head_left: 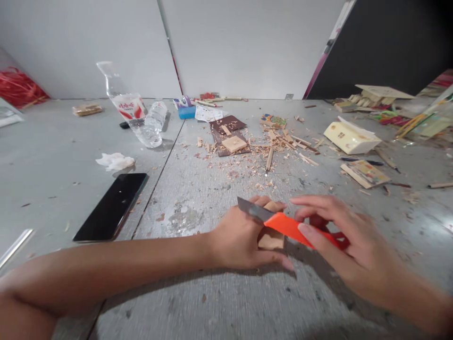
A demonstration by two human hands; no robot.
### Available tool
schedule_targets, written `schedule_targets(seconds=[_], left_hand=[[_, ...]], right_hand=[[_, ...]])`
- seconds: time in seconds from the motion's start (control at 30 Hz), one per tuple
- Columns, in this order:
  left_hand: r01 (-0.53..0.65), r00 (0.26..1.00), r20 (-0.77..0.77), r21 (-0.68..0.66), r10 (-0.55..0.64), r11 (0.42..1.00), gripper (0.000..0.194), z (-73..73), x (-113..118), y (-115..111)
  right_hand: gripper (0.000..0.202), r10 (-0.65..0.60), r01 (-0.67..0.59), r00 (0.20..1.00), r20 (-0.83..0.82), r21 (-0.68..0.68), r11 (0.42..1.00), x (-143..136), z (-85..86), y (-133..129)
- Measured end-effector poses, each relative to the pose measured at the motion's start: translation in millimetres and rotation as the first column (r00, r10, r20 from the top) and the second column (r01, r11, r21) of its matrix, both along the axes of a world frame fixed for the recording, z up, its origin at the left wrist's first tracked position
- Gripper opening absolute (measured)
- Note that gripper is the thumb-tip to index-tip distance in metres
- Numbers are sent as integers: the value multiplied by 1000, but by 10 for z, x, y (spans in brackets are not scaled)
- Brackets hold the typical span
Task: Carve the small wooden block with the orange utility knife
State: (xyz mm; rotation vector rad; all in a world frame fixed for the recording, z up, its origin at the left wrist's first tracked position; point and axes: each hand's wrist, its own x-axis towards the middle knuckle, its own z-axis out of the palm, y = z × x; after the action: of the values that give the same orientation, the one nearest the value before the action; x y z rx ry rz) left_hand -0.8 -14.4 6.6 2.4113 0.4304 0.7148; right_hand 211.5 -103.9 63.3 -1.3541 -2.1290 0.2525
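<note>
My left hand (236, 238) is closed over a small pale wood block (272, 239) on the table, with its thumb lying along the near side. Most of the block is hidden beneath the palm and fingers. In my right hand (348, 233) is a knife (288, 226) with a bright orange handle, gripped between thumb and fingers. Its grey blade points left and passes above the back of my left hand; whether it touches anything I cannot tell.
Wood shavings and sticks (279, 141) lie beyond my hands, around a brown sheet (231, 123). A black phone (111, 208), crumpled tissue (115, 161) and plastic bottle (129, 108) are on the left. A cream house-shaped piece (351, 137) and a painted block (366, 173) sit at right.
</note>
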Motion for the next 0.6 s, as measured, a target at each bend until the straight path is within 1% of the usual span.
schedule_targets(seconds=[0.03,0.1,0.17,0.27,0.37,0.47,0.53,0.6], left_hand=[[51,997,64,-57,-47,997,69,5,-2,10],[159,975,182,-179,-126,971,73,8,-17,37],[218,959,237,-256,-158,942,71,11,-44,59],[214,961,231,-266,-153,940,71,38,-88,59],[197,966,217,-272,-140,942,65,81,-116,32],[155,976,191,-268,-106,951,62,108,-128,7],[122,982,171,-270,-77,955,60,112,-136,-5],[93,988,144,-277,-55,956,59,104,-145,-11]], right_hand=[[31,12,-12,1000,-12,1,1000,-15,1,17],[30,68,-68,997,-24,8,998,-50,-12,42],[30,110,-108,993,-40,33,994,-83,-17,60],[32,163,-161,985,-47,45,986,-121,26,88],[29,213,-214,977,15,56,975,-142,100,123],[27,248,-253,966,74,81,964,-147,138,161],[29,245,-255,964,103,97,962,-158,154,189],[30,205,-221,973,105,166,961,-198,199,220]])
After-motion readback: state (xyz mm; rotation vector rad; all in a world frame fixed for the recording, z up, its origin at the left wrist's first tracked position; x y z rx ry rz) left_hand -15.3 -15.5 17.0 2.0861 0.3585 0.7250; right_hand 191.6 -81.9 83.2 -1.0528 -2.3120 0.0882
